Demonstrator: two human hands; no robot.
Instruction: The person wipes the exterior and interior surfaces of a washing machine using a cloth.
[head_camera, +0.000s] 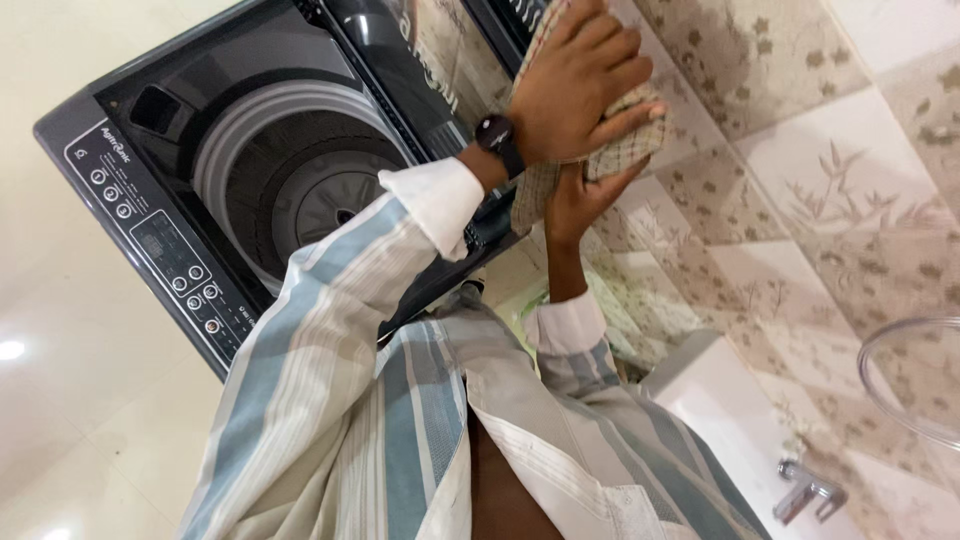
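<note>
Gripping a checked cloth (620, 150) with both hands, up against the raised lid (420, 60) of a top-loading washing machine (170, 170). Left hand (575, 85) on top, fingers curled down over the cloth and clenched on its bunched upper part, a dark wristwatch (497, 135) on that wrist. Right hand (580, 200) beneath, fingers wrapped up around the lower fold, grasping it from below. Cloth cream with a fine red-brown grid, pressed between the two hands, one edge hanging down past the right wrist; touching or just beside the lid, cannot tell which. Both forearms in striped shirt sleeves (340, 290) of cream, grey and pale blue, cuffs turned back. Machine dark grey, lid open, round drum (310, 185) showing inside with a ribbed disc at its bottom. Control panel (160, 250) along the near edge, with a row of round buttons. Patterned beige wall tiles (800, 170) to the right. Below them a white ledge (720, 400) with a metal tap (805, 490) and the rim of a clear bowl (900, 390) at the frame's edge.
</note>
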